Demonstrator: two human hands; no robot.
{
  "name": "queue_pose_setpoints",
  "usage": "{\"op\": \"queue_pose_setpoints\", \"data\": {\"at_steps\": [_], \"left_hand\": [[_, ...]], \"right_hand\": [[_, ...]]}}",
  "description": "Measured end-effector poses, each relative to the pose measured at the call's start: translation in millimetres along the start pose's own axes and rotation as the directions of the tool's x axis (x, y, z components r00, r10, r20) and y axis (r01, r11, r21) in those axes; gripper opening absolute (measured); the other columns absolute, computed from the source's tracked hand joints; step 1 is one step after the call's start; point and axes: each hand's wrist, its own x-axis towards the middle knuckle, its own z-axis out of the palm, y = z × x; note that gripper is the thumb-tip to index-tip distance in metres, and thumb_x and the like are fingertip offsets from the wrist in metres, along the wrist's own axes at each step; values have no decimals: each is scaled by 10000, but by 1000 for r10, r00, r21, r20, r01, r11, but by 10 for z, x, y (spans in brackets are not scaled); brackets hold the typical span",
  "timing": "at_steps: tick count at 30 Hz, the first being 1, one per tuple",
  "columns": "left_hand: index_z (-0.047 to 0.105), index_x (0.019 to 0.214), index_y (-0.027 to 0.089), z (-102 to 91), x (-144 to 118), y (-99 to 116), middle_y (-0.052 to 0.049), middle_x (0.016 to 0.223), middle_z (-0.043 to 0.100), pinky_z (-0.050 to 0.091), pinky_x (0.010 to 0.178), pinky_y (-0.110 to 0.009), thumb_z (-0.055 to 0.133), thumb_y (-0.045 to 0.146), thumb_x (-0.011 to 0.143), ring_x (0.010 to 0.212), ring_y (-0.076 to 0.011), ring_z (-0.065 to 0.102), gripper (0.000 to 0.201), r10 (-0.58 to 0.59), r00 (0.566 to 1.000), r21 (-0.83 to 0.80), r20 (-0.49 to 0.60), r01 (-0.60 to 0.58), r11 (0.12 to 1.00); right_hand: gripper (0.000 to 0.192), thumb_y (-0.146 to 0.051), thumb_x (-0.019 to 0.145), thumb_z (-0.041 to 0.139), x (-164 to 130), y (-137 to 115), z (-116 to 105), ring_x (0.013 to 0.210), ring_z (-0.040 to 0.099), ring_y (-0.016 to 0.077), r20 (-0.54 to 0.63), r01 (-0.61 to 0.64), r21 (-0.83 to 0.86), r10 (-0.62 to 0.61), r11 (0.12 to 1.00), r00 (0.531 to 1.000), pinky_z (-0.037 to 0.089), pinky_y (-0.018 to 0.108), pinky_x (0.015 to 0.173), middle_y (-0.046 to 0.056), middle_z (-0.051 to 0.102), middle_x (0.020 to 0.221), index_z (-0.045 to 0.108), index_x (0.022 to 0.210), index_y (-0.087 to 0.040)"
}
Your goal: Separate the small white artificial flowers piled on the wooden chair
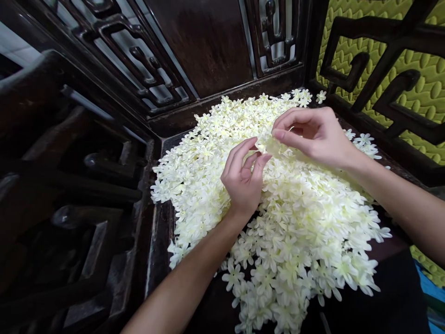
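Note:
A big heap of white artificial flowers (pixel 201 171) with pale yellow-green centres covers the dark wooden seat. Above its middle, my right hand (pixel 313 134) pinches a white flower (pixel 266 140) between thumb and index finger. The petals blend into the heap behind, so its outline is hard to make out. My left hand (pixel 245 174) is just to the left and lower, palm turned toward the right hand. Its fingers are bent, with a gap between index fingertip and thumb beside that flower; no firm hold shows there.
A carved dark wooden backrest (pixel 205 46) rises behind the heap, with a carved armrest (pixel 100 208) at left. On the right, an openwork armrest (pixel 389 51) stands before a quilted yellow-green cover (pixel 427 97). One loose flower (pixel 321 97) lies near the back right corner.

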Motion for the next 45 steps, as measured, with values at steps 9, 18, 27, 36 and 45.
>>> {"op": "queue_pose_setpoints", "data": {"at_steps": [9, 18, 27, 36, 45], "left_hand": [[670, 1171, 208, -14, 11, -2, -59, 1180, 659, 630, 897, -279, 682, 259, 884, 1117, -164, 658, 292, 60, 998, 85, 20, -62, 994], [688, 1150, 211, -25, 20, 19, -43, 1159, 676, 625, 896, -268, 696, 211, 870, 1075, -143, 665, 280, 90, 996, 86, 29, -92, 992], [692, 1144, 212, -20, 22, 16, -43, 1158, 679, 634, 876, -277, 698, 234, 871, 1071, -151, 671, 273, 85, 996, 111, 29, -87, 990], [696, 1139, 214, -26, 23, 23, -36, 1154, 682, 632, 878, -268, 702, 203, 864, 1087, -152, 669, 275, 89, 996, 106, 29, -92, 990], [690, 1153, 217, -29, 23, 5, -43, 1170, 677, 636, 874, -283, 689, 241, 878, 1106, -170, 670, 275, 100, 994, 136, 43, -105, 985]], "right_hand": [[99, -283, 866, 743, -31, -26, 47, 913, 666, 199, 179, -35, 77, 21, 996, 984, 546, 315, 728, 76, 722, 1059, 757, 843, -189], [120, -281, 881, 737, -33, -16, 27, 838, 653, 174, 205, -61, 47, 50, 997, 978, 490, 257, 569, 92, 725, 1069, 768, 874, -165], [112, -274, 878, 740, -37, -8, 37, 908, 668, 202, 197, -51, 46, 41, 998, 979, 539, 291, 659, 94, 725, 1069, 760, 858, -166], [109, -281, 872, 740, -35, -6, 29, 909, 667, 210, 204, -47, 45, 37, 998, 978, 534, 300, 646, 87, 725, 1063, 755, 844, -177], [77, -245, 879, 721, -26, -35, 21, 771, 640, 144, 218, -43, -7, 43, 999, 975, 500, 264, 582, 59, 730, 1056, 761, 856, -183]]}}
